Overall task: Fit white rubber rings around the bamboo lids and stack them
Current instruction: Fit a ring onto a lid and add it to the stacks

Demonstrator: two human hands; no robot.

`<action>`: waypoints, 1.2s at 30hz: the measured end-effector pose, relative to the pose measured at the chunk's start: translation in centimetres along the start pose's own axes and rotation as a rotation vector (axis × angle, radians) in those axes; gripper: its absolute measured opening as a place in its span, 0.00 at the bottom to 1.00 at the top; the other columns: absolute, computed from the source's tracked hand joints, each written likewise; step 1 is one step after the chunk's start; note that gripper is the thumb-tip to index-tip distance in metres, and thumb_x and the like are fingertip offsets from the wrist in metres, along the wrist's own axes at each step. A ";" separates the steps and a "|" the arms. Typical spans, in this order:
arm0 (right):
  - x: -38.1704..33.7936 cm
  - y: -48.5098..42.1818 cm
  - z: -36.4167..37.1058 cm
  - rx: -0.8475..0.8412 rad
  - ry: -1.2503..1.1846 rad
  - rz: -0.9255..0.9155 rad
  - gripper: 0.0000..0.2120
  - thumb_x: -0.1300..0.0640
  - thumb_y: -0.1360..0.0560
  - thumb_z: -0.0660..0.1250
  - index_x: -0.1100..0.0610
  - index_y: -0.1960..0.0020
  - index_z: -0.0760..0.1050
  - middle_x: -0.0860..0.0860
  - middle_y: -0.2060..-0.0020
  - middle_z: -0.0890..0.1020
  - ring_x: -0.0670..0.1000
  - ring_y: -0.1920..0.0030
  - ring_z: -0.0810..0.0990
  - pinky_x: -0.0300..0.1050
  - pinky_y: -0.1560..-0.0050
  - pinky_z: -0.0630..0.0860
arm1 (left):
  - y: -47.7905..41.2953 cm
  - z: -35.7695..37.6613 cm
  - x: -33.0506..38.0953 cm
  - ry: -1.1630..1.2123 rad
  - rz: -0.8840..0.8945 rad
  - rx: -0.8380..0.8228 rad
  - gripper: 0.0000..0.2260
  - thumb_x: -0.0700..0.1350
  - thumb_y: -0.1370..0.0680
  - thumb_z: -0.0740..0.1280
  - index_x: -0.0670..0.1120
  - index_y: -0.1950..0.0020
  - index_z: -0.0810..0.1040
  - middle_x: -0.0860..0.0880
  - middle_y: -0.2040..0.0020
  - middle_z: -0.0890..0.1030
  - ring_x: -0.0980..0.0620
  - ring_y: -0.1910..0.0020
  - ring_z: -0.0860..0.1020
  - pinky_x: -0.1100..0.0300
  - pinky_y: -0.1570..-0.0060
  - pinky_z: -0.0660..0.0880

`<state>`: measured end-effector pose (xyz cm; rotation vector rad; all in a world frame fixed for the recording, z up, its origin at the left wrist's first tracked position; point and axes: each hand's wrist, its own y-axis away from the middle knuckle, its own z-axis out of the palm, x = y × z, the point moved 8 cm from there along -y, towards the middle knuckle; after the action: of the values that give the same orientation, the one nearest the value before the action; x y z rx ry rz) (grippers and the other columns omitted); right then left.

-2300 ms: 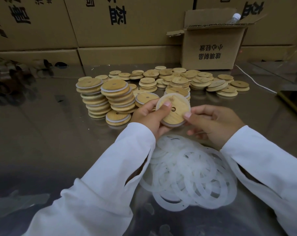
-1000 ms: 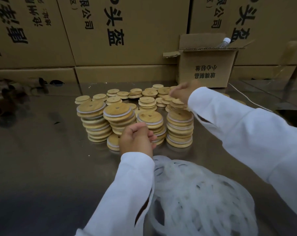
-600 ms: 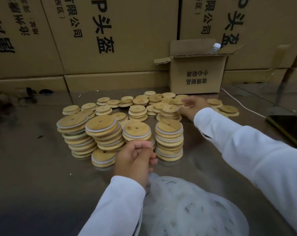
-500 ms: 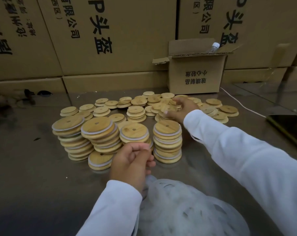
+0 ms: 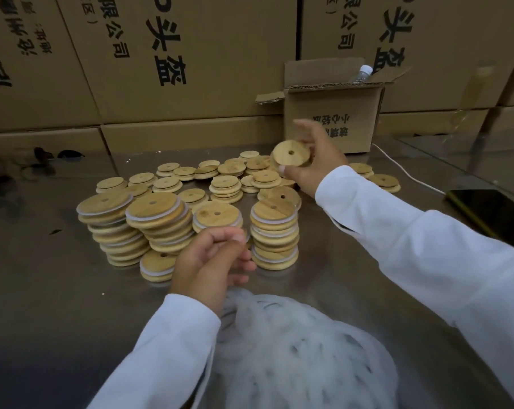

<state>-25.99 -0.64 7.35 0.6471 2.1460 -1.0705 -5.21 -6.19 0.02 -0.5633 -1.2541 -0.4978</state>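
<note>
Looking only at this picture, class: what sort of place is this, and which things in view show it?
Probably a packing or assembly workshop: printed cartons stacked behind a steel table, many identical lids in stacks, and a heap of loose rings.

The ring pile (image 5: 303, 349) is blurred and cut off at the bottom edge; single rings cannot be separated. The left hand (image 5: 211, 261) covers the lower part of one stack (image 5: 217, 215); whether its curled fingers hold anything cannot be told. The lid (image 5: 291, 153) in the right hand (image 5: 317, 163) is motion-blurred. Only the bottle (image 5: 363, 72) top shows above the box (image 5: 353, 107).
</note>
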 end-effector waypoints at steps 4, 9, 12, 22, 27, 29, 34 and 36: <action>-5.7 4.3 -1.3 -0.076 -0.057 -0.158 0.34 0.59 0.33 0.74 0.46 0.33 0.63 0.44 0.43 0.73 0.41 0.45 0.71 0.18 0.52 0.64 | 0.1 0.2 0.2 0.082 -0.044 -0.014 0.06 0.38 0.23 0.61 0.43 0.58 0.77 0.50 0.75 0.77 0.54 0.75 0.77 0.64 0.74 0.74; -9.0 11.4 -0.8 -0.206 -0.091 -0.238 0.34 0.60 0.35 0.74 0.46 0.34 0.65 0.44 0.43 0.74 0.40 0.41 0.71 0.30 0.41 0.67 | 0.6 1.3 0.2 0.184 -0.099 -0.129 0.10 0.50 0.25 0.61 0.45 0.56 0.76 0.50 0.73 0.80 0.53 0.73 0.80 0.62 0.72 0.76; -8.5 14.3 -0.1 -0.242 -0.121 -0.211 0.34 0.60 0.36 0.75 0.43 0.36 0.66 0.43 0.42 0.75 0.40 0.40 0.72 0.37 0.39 0.70 | 1.4 2.0 0.4 0.214 -0.068 -0.205 0.12 0.51 0.31 0.64 0.43 0.56 0.79 0.48 0.68 0.83 0.52 0.69 0.81 0.61 0.73 0.77; -2.1 15.0 -0.1 -0.187 -0.053 0.107 0.11 0.58 0.30 0.71 0.48 0.49 0.76 0.47 0.57 0.79 0.47 0.52 0.78 0.42 0.47 0.73 | 0.4 0.0 -0.4 0.208 -0.081 -0.007 0.09 0.40 0.24 0.65 0.44 0.65 0.77 0.48 0.67 0.81 0.51 0.66 0.80 0.56 0.70 0.80; -0.8 15.4 1.6 -0.396 0.312 0.132 0.06 0.49 0.28 0.68 0.50 0.60 0.80 0.40 0.67 0.73 0.39 0.65 0.72 0.28 0.68 0.64 | 0.3 -0.2 -0.7 0.203 -0.088 -0.014 0.08 0.42 0.24 0.65 0.46 0.63 0.79 0.47 0.61 0.80 0.49 0.61 0.80 0.56 0.71 0.79; -0.8 15.5 1.5 -0.390 0.254 0.140 0.07 0.47 0.29 0.69 0.47 0.65 0.79 0.41 0.67 0.74 0.39 0.64 0.73 0.27 0.67 0.65 | 0.3 -0.1 -0.9 0.204 -0.098 -0.034 0.06 0.42 0.23 0.64 0.45 0.60 0.78 0.45 0.56 0.79 0.46 0.56 0.79 0.56 0.71 0.79; -1.7 15.8 2.4 -0.391 0.189 0.095 0.05 0.49 0.32 0.71 0.43 0.66 0.78 0.46 0.62 0.75 0.44 0.58 0.74 0.37 0.58 0.71 | 0.3 0.3 -1.2 0.212 -0.140 -0.055 0.05 0.42 0.23 0.63 0.43 0.57 0.76 0.43 0.53 0.78 0.43 0.54 0.79 0.55 0.70 0.80; -1.8 15.9 2.5 -0.389 0.177 0.094 0.07 0.52 0.33 0.72 0.42 0.67 0.77 0.47 0.62 0.77 0.46 0.58 0.75 0.38 0.56 0.72 | 0.4 0.3 -1.2 0.208 -0.136 -0.063 0.05 0.42 0.23 0.64 0.43 0.58 0.76 0.43 0.55 0.78 0.43 0.55 0.79 0.55 0.70 0.80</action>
<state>-13.40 5.72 -0.58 0.6666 2.3607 -0.5375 -5.51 -5.62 -1.15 -0.4675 -1.0848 -0.6948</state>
